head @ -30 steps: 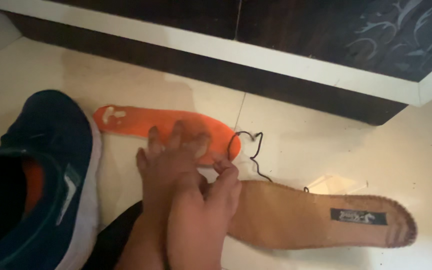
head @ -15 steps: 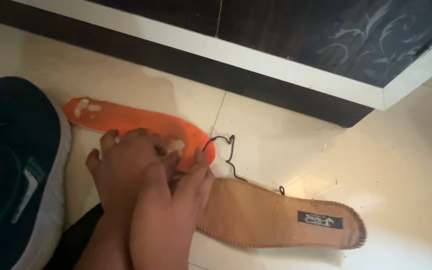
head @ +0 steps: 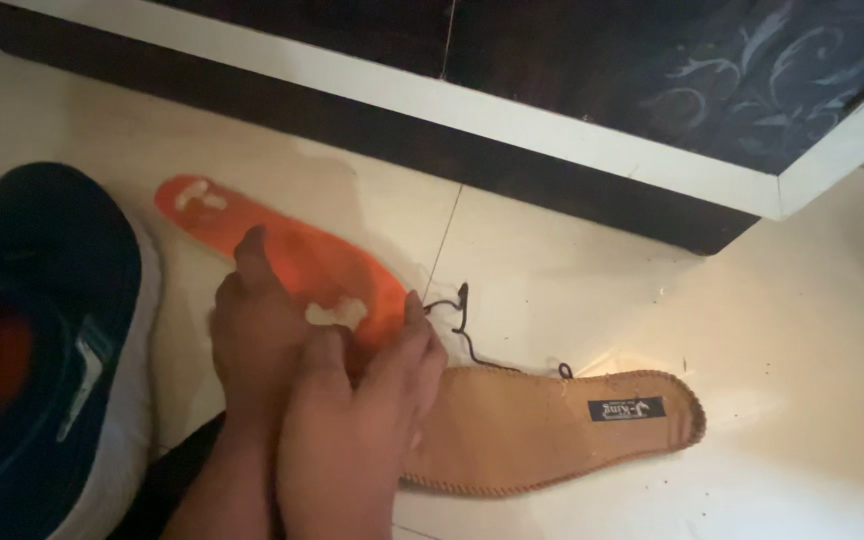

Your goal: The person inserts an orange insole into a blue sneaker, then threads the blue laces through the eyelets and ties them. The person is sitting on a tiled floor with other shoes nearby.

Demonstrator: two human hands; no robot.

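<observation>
Left hand: your left hand [head: 262, 330] lies flat on the orange foam insole [head: 292, 255], fingers spread along its middle, pressing it to the floor rather than gripping it.
Right hand: your right hand [head: 357, 430] overlaps the left and rests across the spot where the two insoles meet; its fingers are curled down, but you cannot tell from this view whether they pinch anything.
Orange insole: it lies on the pale tiled floor [head: 712, 300], toe end pointing up-left, heel end under your hands. White worn patches show near the toe and close to your fingers.
Tan insole: the tan fabric-topped insole with a stitched edge [head: 542, 430] stretches to the right, flat on the floor, with a small dark label near its far end. Its near end is tucked under your right hand.
Thread: a thin dark thread [head: 457, 320] loops on the floor just beside your right fingertips and trails towards the tan insole's upper edge.
Shoe: a dark blue sneaker with a white sole [head: 52, 350] sits to your left, near the orange insole but apart from your hands.
Change: compared with half a second ago, your hands have settled lower over the junction and more of the orange insole shows above them, so both insoles look pinned steady together.
Background: a dark cabinet base with a white trim strip [head: 552, 130] runs behind.
</observation>
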